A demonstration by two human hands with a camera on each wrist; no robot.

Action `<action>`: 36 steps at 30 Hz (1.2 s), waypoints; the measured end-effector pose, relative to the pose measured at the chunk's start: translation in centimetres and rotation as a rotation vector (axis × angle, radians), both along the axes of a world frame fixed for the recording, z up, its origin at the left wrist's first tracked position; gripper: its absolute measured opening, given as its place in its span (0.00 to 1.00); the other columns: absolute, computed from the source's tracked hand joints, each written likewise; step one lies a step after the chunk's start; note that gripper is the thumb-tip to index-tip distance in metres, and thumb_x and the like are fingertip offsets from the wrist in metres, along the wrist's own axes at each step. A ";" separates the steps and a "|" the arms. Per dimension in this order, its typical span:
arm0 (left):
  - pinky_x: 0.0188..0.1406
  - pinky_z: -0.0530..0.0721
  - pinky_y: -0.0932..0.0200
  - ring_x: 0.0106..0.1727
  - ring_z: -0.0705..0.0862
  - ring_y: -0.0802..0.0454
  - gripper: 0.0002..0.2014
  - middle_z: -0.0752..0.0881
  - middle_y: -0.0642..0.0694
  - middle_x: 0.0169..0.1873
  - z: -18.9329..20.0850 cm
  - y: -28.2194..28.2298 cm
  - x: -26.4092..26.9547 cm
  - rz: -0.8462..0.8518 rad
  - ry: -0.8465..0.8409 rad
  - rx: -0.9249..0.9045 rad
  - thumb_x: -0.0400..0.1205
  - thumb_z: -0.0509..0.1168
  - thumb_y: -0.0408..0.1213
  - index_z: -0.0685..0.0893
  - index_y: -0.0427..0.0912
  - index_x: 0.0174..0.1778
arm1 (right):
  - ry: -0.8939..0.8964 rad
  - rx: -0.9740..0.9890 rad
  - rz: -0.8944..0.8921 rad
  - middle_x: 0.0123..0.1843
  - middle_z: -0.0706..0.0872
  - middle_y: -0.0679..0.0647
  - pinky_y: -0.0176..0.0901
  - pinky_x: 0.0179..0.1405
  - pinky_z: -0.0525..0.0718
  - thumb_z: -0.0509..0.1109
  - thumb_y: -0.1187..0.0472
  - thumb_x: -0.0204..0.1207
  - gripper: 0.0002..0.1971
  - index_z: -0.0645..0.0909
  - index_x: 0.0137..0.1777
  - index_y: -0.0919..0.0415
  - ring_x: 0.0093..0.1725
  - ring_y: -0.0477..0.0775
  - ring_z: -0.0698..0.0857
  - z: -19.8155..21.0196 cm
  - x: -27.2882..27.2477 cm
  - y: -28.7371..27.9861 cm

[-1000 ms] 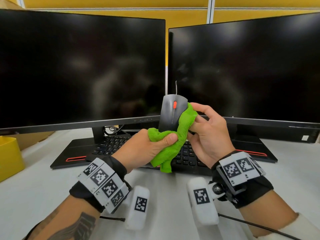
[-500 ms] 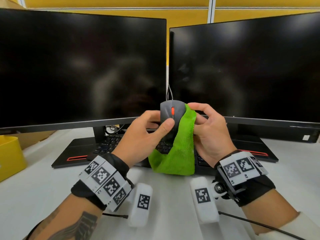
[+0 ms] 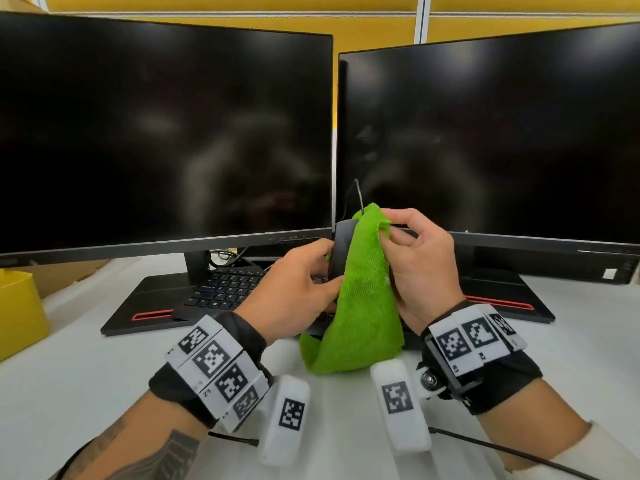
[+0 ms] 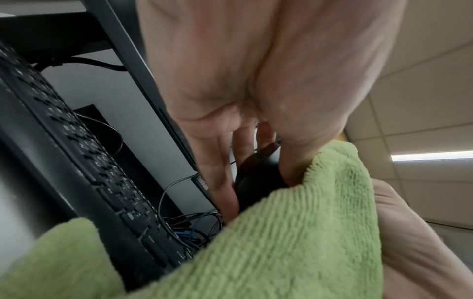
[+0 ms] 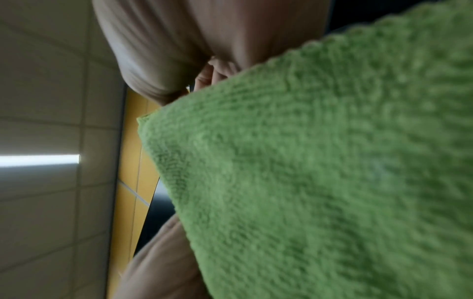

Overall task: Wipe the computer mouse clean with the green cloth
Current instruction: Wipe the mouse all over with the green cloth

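Note:
A dark grey wired mouse [image 3: 341, 252] is held up in the air between the two monitors, mostly hidden under the green cloth [image 3: 362, 299]. My left hand [image 3: 301, 289] grips the mouse from the left, thumb and fingers curled round its body [image 4: 258, 180]. My right hand [image 3: 412, 268] pinches the cloth at its top edge and presses it over the mouse's right side. The cloth [image 4: 294, 232] hangs down below both hands. In the right wrist view the cloth [image 5: 320, 172] fills most of the picture and the mouse is hidden.
Two dark monitors, left [image 3: 166, 133] and right [image 3: 491, 140], stand close behind the hands. A black keyboard [image 3: 225, 289] lies on the white desk [image 3: 86, 368] under them. A yellow bin [image 3: 17, 313] sits at the far left. Cables [image 4: 184, 222] tangle behind the keyboard.
The cloth has been drawn up over the mouse, covering its top and orange wheel. My left hand shifted its grip on the mouse and let go of the cloth's lower part.

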State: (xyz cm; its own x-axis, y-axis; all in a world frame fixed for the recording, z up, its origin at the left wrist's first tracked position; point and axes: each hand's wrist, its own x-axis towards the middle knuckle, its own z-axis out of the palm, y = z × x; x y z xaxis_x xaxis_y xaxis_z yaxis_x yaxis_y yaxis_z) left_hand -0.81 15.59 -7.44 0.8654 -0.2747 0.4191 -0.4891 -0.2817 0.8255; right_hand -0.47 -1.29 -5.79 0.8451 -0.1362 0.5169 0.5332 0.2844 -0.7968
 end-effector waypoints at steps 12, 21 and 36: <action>0.60 0.92 0.39 0.59 0.94 0.46 0.22 0.95 0.49 0.56 0.3 0.9 0.2 0.065 -0.134 0.093 0.77 0.77 0.53 0.87 0.54 0.66 | -0.103 -0.125 0.038 0.48 0.96 0.59 0.47 0.43 0.92 0.74 0.75 0.80 0.10 0.91 0.56 0.63 0.45 0.54 0.94 0.2 0.0 -0.7; 0.63 0.90 0.37 0.49 0.96 0.40 0.17 0.95 0.45 0.51 0.8 2.2 0.7 0.152 -0.175 0.054 0.72 0.85 0.40 0.87 0.46 0.52 | -0.134 -0.092 0.009 0.48 0.96 0.66 0.53 0.44 0.93 0.74 0.82 0.74 0.10 0.89 0.42 0.67 0.45 0.62 0.94 0.0 0.4 -0.7; 0.38 0.78 0.77 0.36 0.85 0.64 0.17 0.90 0.57 0.38 1.3 1.3 -0.5 0.302 -0.321 0.136 0.69 0.87 0.37 0.85 0.52 0.42 | -0.265 -0.270 -0.023 0.48 0.97 0.60 0.48 0.46 0.92 0.77 0.72 0.76 0.07 0.92 0.48 0.60 0.49 0.57 0.96 -0.3 0.5 -0.5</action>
